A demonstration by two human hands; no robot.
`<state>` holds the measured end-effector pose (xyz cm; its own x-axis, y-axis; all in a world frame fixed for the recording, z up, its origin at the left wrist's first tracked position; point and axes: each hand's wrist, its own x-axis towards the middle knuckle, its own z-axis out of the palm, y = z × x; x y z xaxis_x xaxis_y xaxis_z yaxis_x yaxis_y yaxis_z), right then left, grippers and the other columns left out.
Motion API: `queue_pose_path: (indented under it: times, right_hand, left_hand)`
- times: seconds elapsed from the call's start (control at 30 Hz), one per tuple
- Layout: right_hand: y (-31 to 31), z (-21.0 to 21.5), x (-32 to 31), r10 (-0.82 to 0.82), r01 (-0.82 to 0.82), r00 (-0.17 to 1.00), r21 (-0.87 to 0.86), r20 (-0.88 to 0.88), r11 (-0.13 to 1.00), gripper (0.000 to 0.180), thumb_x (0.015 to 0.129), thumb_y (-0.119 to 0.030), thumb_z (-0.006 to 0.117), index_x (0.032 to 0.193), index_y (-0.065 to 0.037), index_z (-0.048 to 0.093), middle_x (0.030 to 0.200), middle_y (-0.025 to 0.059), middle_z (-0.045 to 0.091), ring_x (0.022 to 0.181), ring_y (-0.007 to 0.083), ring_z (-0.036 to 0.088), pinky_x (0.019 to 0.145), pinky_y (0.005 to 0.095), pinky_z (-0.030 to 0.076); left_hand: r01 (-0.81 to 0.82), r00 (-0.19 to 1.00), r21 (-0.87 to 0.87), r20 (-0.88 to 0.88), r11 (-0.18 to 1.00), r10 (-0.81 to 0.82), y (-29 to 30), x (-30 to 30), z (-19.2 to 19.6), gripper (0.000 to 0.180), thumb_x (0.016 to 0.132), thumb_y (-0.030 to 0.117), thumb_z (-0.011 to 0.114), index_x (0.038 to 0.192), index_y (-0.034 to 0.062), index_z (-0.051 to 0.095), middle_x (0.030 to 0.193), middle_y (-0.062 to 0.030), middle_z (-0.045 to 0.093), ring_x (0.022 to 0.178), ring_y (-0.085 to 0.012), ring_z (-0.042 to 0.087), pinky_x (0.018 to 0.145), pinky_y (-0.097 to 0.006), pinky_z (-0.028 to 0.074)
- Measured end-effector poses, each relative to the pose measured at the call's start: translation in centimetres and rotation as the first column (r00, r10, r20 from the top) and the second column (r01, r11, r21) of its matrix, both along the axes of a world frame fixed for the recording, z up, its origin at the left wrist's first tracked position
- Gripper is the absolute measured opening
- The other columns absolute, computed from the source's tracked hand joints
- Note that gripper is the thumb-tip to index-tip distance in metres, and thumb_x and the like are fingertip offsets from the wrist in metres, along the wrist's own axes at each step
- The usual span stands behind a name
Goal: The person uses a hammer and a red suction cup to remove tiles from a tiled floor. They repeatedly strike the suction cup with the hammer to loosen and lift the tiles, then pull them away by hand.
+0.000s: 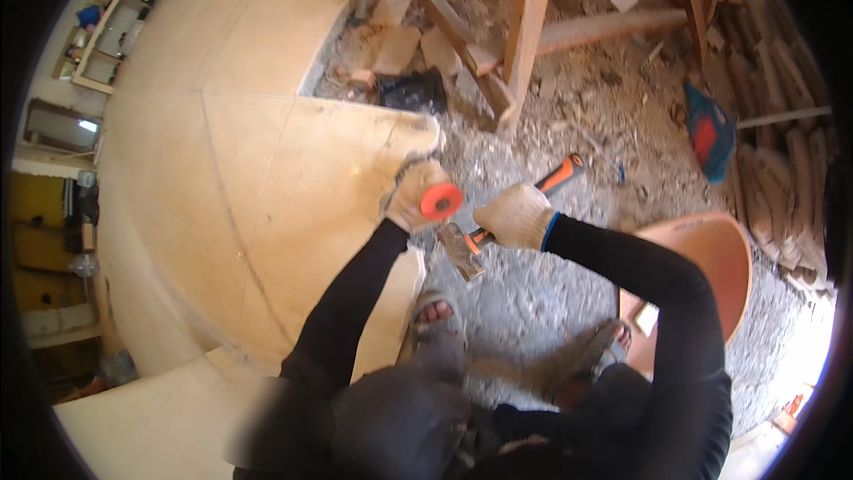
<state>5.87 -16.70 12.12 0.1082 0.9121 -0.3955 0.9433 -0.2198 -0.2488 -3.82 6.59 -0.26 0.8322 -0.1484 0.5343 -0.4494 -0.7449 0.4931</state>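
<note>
My left hand (410,197), in a pale knitted glove, grips a chisel (442,202) with a round orange guard; its blade is hidden below the guard and hand. This hand is at the broken edge of the cream tile floor (329,160). My right hand (515,217), gloved too, is closed round the handle of a hammer (461,252) with a black and orange grip. The blocky steel head hangs just below the chisel's guard, apart from it in the picture. Rough grey concrete (515,293) shows beneath the hammer.
My sandalled feet stand on the concrete below. An orange-pink tub (711,258) is at the right, near stacked sacks (782,187) and a teal bag (709,133). Wooden trestle legs (530,27) rise among rubble at the far side. Shelves (58,133) line the left.
</note>
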Motion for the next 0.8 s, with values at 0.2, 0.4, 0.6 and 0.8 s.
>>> queue_pose_path:
  times: [0.2,0.4,0.6,0.8]
  right_hand:
    - [-2.8,-0.4,-2.8,0.153,-0.146,0.985,0.083,-0.085,0.986,0.02,0.086,-0.033,0.077,0.098,-0.017,0.072,0.078,0.0076,0.073,0.078,0.0342,0.077,0.065,0.053,0.057]
    - [-6.0,-3.4,-5.5,-0.052,0.048,0.987,-0.029,-0.152,0.998,0.029,0.087,-0.036,0.077,0.094,-0.01,0.067,0.077,0.0115,0.07,0.075,0.039,0.074,0.066,0.0537,0.058]
    - [-8.4,-6.9,-7.5,-0.168,0.147,0.954,-0.099,-0.249,0.984,0.028,0.085,-0.03,0.077,0.102,-0.008,0.07,0.089,0.0157,0.076,0.093,0.0393,0.077,0.075,0.0556,0.059]
    - [-4.6,-6.4,-5.2,-0.357,0.362,0.9,-0.027,-0.251,0.932,0.035,0.09,-0.038,0.072,0.105,-0.006,0.073,0.095,0.0186,0.077,0.096,0.0411,0.076,0.08,0.0557,0.06]
  left_hand:
    - [0.032,0.999,0.085,-0.026,0.996,-0.03,-0.9,-1.1,0.2,0.03,0.076,0.012,0.084,0.098,0.0158,0.064,0.105,-0.0076,0.068,0.109,-0.0317,0.067,0.105,-0.049,0.053]
    - [-0.125,0.99,0.192,-0.041,0.973,0.135,-0.9,-3.2,0.5,0.031,0.077,0.011,0.083,0.104,0.0169,0.071,0.111,-0.0074,0.07,0.117,-0.0305,0.068,0.104,-0.047,0.055]
    - [-0.291,0.947,-0.154,-0.189,0.944,0.261,-0.7,-4.3,-1.1,0.027,0.086,0.012,0.082,0.113,0.0103,0.078,0.119,-0.0093,0.071,0.119,-0.0281,0.068,0.102,-0.041,0.058]
    - [-0.347,0.938,-0.177,-0.044,0.921,0.345,-0.8,-4.8,-1.4,0.03,0.078,0.011,0.091,0.105,0.0176,0.079,0.118,-0.0062,0.076,0.114,-0.0284,0.071,0.098,-0.04,0.058]
